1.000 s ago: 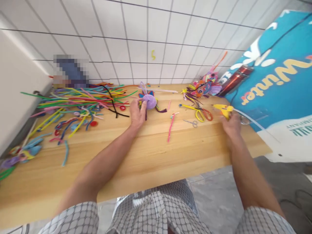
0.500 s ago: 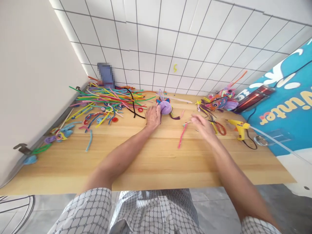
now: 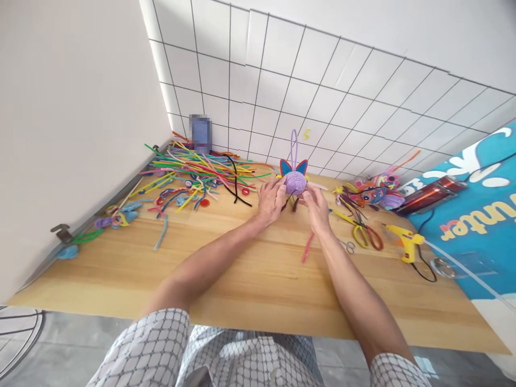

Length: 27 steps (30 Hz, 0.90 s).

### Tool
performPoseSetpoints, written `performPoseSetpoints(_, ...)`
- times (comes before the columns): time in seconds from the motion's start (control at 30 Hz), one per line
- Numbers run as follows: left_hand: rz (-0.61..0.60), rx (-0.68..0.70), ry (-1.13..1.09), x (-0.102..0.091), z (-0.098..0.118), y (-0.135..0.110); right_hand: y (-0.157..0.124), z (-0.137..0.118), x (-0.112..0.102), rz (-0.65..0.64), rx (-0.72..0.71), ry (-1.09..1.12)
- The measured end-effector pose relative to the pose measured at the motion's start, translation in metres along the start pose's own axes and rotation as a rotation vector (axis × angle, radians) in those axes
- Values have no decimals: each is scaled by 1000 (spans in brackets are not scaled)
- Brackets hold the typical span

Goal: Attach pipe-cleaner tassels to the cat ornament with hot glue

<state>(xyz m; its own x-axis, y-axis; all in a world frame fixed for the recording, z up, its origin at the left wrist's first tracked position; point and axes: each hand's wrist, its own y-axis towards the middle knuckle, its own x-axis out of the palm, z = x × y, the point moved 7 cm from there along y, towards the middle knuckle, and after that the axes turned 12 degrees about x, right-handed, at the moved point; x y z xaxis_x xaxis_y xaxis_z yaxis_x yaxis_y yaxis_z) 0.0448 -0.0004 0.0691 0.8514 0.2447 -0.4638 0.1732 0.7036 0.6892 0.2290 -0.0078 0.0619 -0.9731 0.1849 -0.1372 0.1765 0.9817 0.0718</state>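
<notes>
A purple coiled pipe-cleaner figure (image 3: 295,181) with blue and red ears and a thin loop on top is held upright just above the wooden table (image 3: 258,279). My left hand (image 3: 271,200) grips its left side with curled fingers. Its right side is pinched by my right hand (image 3: 316,207). A pink pipe cleaner (image 3: 307,248) lies on the table just below my right hand.
A big heap of coloured pipe cleaners (image 3: 201,172) covers the far left of the table. To the right lie scissors (image 3: 366,234), a yellow glue gun (image 3: 406,241) with its cord, finished pipe-cleaner figures (image 3: 374,192), a red metal cylinder (image 3: 433,194) and a blue printed bag (image 3: 475,226).
My right hand left the glue gun on the table and came across to the purple figure. Both hands now hold the figure raised and upright. The camera has tilted up.
</notes>
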Motion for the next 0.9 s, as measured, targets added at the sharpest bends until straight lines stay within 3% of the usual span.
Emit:
performPoseSetpoints(0.23, 121, 272, -69, -43, 55, 21, -23, -69, -12, 45, -135, 187)
performPoseSetpoints(0.4, 191, 368, -131, -66, 77, 25, -34, -90, -11, -3, -147, 248)
performPoseSetpoints(0.63, 225, 554, -79, -72, 111, 20, -43, -104, -13, -52, -158, 286)
performPoseSetpoints(0.77, 161, 702, -23, -68, 137, 12, -43, -111, -22, -71, -187, 335)
performPoseSetpoints(0.9, 74, 723, -95, -74, 162, 1, -36, -113, -35, -89, -154, 380)
